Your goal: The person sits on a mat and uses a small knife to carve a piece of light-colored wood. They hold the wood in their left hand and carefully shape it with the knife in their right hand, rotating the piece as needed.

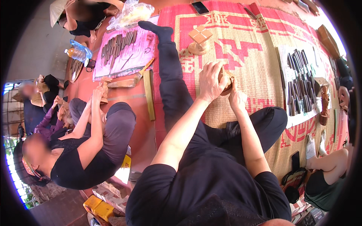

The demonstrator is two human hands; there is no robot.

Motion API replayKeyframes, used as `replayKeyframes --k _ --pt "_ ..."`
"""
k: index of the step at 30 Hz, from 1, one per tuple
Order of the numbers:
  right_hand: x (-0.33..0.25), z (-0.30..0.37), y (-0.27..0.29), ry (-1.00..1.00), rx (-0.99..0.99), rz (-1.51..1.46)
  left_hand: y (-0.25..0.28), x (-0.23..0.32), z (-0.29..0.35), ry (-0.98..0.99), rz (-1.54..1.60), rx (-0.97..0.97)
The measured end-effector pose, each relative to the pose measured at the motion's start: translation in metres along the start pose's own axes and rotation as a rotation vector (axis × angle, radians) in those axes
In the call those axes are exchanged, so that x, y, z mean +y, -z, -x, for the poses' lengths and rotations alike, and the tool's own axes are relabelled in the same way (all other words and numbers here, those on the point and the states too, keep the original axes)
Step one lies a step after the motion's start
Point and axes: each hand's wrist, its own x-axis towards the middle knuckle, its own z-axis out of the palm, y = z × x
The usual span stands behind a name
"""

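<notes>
My left hand [209, 83] is closed around a small brown wooden carving [227, 87], held above the mat between my legs. The fingers of my right hand [237, 99] press together at the near right side of the carving. Whether a small tool or sanding piece is in them is hidden. Much of the carving's shape lies behind my hands. Beyond them, a pale wooden pedestal [198, 48] with a square block top [200, 34] stands on the red and straw-coloured woven mat [260, 67].
Several chisels [301, 81] lie on a white sheet at the right; more chisels [117, 47] rest on a pink cloth at the left. A mallet [126, 82] lies near a co-worker [83, 150] holding a wooden piece. A phone [200, 7] sits at the mat's far edge.
</notes>
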Motion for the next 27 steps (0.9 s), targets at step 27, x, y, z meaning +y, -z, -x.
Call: replayKeyframes --k 27 --pt "-0.043 0.017 0.032 0.061 0.035 -0.056 -0.009 0.006 -0.005 0.135 -0.067 0.045"
